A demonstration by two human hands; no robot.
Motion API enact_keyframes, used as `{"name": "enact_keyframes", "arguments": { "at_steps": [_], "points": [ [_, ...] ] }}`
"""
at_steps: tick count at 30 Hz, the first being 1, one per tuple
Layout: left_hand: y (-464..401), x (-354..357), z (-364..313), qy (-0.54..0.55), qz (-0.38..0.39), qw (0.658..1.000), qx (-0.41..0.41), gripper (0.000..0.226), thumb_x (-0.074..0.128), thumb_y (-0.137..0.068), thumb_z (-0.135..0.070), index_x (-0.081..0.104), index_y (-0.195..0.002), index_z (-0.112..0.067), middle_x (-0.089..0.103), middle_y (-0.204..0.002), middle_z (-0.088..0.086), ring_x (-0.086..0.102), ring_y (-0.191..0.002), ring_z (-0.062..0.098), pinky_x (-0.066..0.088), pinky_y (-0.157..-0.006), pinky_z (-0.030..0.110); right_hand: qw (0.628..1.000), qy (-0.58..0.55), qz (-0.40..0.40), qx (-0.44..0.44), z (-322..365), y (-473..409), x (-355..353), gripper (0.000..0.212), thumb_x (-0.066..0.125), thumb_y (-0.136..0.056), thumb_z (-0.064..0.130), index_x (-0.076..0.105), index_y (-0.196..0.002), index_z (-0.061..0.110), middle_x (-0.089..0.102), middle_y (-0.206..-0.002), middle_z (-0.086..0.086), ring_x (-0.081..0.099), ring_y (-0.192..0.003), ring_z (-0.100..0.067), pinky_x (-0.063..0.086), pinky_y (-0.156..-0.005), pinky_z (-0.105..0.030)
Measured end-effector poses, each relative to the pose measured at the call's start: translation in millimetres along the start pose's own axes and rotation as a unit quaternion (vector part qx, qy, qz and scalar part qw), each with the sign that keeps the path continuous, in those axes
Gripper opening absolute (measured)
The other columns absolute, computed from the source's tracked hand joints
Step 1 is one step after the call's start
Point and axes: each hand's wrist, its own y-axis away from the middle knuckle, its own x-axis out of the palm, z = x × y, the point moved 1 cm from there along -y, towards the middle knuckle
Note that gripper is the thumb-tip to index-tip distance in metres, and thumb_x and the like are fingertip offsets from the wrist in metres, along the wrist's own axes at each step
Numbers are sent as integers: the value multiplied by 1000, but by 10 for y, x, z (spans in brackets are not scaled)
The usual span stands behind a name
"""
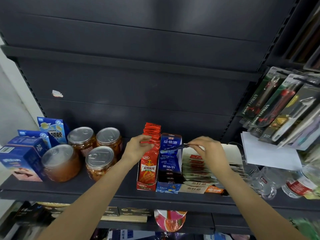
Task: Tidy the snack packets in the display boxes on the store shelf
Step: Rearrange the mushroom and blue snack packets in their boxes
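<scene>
While pinching, left hand [136, 148] on red packets [152, 134], right hand [207, 149] on blue packet [174, 147].

Dim, even light, glare on the jar lids [90, 155], strong wide-angle bending at the edges, blur toward four o'clock.

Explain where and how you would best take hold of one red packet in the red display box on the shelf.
Pinch the top edge of a red packet from above. The packets stand upright, packed face to face in the red box, so only their tops stick out above its walls. The left hand is already there, fingers curled on those tops.
</scene>
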Motion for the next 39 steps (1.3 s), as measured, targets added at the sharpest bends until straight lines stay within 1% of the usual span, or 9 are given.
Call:
{"name": "enact_keyframes", "arguments": {
  "at_steps": [5, 11, 16, 18, 20, 23, 29, 36, 39],
  "points": [
    [-38, 22, 146, -269, 46, 954, 122, 55, 63, -89, -18, 43, -141, -22, 37, -148, -1, 32, -137, 16, 30, -112, 32, 993, 60, 75, -71, 139, 33, 203, 25, 86, -61, 10, 75, -84, 15, 71, -76, 0, 67, -67, -16, 52, -51, -25],
    [-79, 7, 195, -367, 100, 916, 125, 62, 61, -91, -24, 32, -146, -26, 24, -155, -5, 17, -144, 17, 20, -117, 36, 991, 88, 60, -74, 127, -35, 178, 21, 87, -61, 12, 75, -77, 15, 67, -67, 2, 62, -60, -16, 51, -41, -26],
    [-104, -3, 198, -373, 104, 913, 127, 61, 61, -91, -23, 34, -145, -25, 25, -155, -5, 17, -144, 16, 20, -116, 36, 987, 119, 82, -70, 207, -9, 187, 20, 87, -61, 15, 73, -76, 15, 66, -68, 2, 63, -63, -14, 46, -45, -19],
    [-111, 4, 196, -375, 111, 911, 129, 61, 61, -91, -22, 34, -145, -24, 24, -155, -4, 16, -144, 16, 19, -116, 35, 979, 140, 138, -55, 283, -4, 258, 19, 79, -73, 16, 71, -89, 11, 69, -84, -5, 66, -81, -19, 53, -56, -27],
    [-111, 13, 198, -391, 120, 903, 132, 62, 62, -90, -22, 33, -145, -25, 22, -156, -5, 15, -144, 16, 19, -117, 35, 965, 162, 203, -18, 320, -6, 326, 25, 62, -89, 22, 63, -112, 12, 64, -110, -8, 59, -105, -22, 52, -75, -32],
    [-107, 18, 203, -427, 120, 885, 141, 67, 63, -89, -25, 30, -147, -26, 21, -156, -5, 14, -144, 17, 21, -117, 37, 947, 186, 263, 6, 344, -52, 395, 37, 54, -94, 30, 50, -127, 15, 54, -128, -6, 50, -120, -19, 48, -89, -32],
    [-81, 8, 209, -440, 122, 878, 144, 68, 63, -89, -26, 28, -148, -26, 19, -157, -5, 13, -145, 17, 21, -117, 38, 929, 178, 321, 48, 308, -80, 672, 30, 52, -96, 25, 55, -124, 16, 59, -124, -7, 56, -113, -23, 51, -89, -35],
    [-110, -9, 216, -440, 128, 878, 137, 68, 62, -89, -27, 27, -147, -27, 19, -157, -4, 14, -145, 17, 18, -117, 38, 920, 148, 360, 46, 239, 1, 758, 36, 52, -95, 20, 53, -131, 21, 56, -130, -7, 54, -118, -26, 49, -94, -39],
    [-123, -2, 198, -441, 125, 878, 137, 67, 62, -90, -28, 27, -147, -27, 20, -156, -4, 16, -144, 16, 19, -117, 38, 922, 111, 365, 62, 237, -121, 734, 36, 54, -95, 28, 54, -130, 20, 55, -131, -5, 52, -119, -22, 48, -95, -36]
  ]
}}
